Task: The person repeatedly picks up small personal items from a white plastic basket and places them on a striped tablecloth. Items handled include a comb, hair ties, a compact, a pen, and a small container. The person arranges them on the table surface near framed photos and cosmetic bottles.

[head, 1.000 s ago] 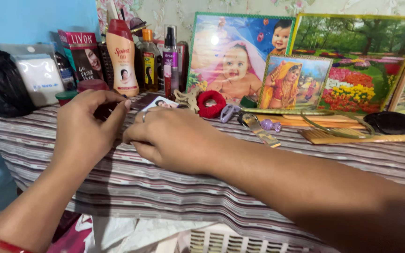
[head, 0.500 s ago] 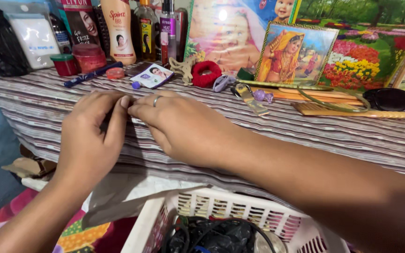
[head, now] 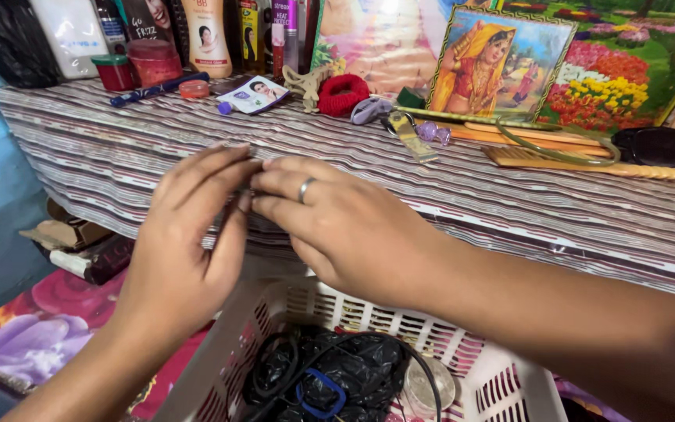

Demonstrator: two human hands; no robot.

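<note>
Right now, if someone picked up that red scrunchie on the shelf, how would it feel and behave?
The red scrunchie looks like a soft fabric ring, so it would probably be light and squash easily. It lies flat on the striped cloth, so it seems unlikely to roll. A push would more likely drag it than slide it.

All places are told from the red scrunchie (head: pixel 342 93) on the striped shelf. Far left of it stands a white plastic pouch (head: pixel 73 35); nearer, a red carton (head: pixel 148 19) picturing a woman. A peach lotion bottle (head: pixel 205 35) with an oval portrait label follows, then a yellow-labelled bottle (head: pixel 248 27) and a pink-labelled spray (head: pixel 282 23). A small white sachet (head: pixel 253 94) lies just left
</note>
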